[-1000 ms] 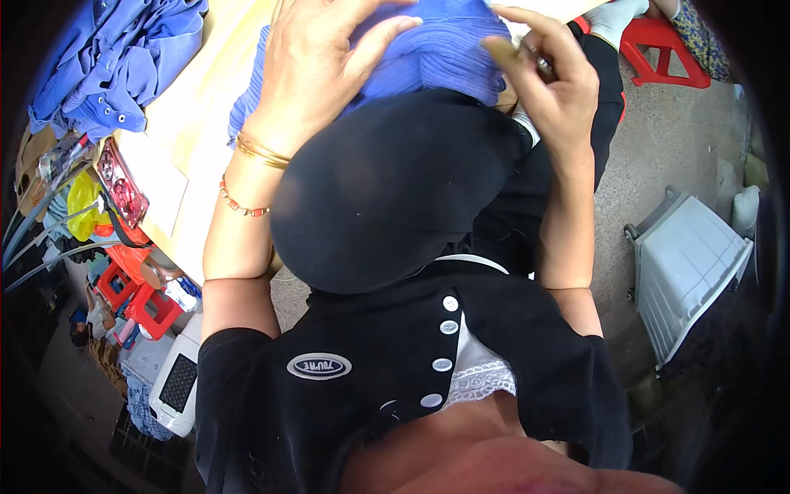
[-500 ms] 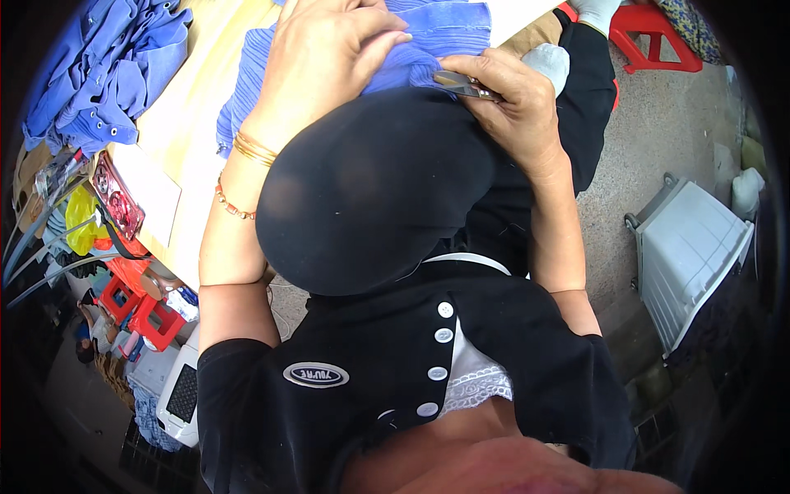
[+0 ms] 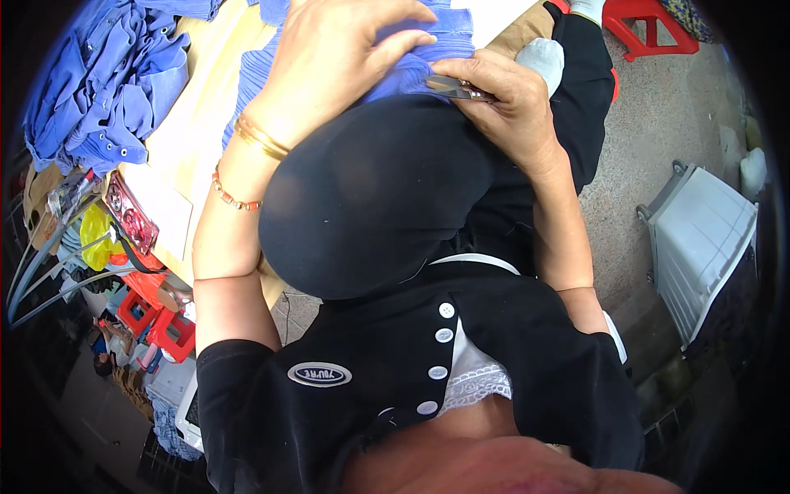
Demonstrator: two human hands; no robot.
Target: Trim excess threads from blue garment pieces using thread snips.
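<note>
Mid-work, one piece in hand. The blue ribbed cloth (image 3: 451,31) lies bunched ahead of me at the worktop (image 3: 169,140), its near part hidden behind the brim of my dark cap (image 3: 370,193); whether that part rests on the worktop or on my lap, I cannot tell. My right grip (image 3: 512,97) is closed round a pair of small metal snips (image 3: 457,88), thumb and fingers firm on them, blades pointing left with the tips right at a fold of the cloth. Whether the blades are parted or biting on anything is too fine to make out. My left grip (image 3: 339,51) lies over the cloth, thumb and forefinger apart with blue showing between them; the other fingers are out of sight, so I cannot say whether they pinch the fabric or only steady it. Progress, as I judge it: the cloth is laid out and the tool is at the fold, so setting up looks done and this spot looks under way. No loose trimmings and no finished edge that I can make out, so how much of this piece is left stays uncertain. To my left, apart from the piece in hand, a heap of blue garments (image 3: 107,86) with metal eyelets sits on the worktop; nothing in it shows me whether those are finished or waiting their turn.
</note>
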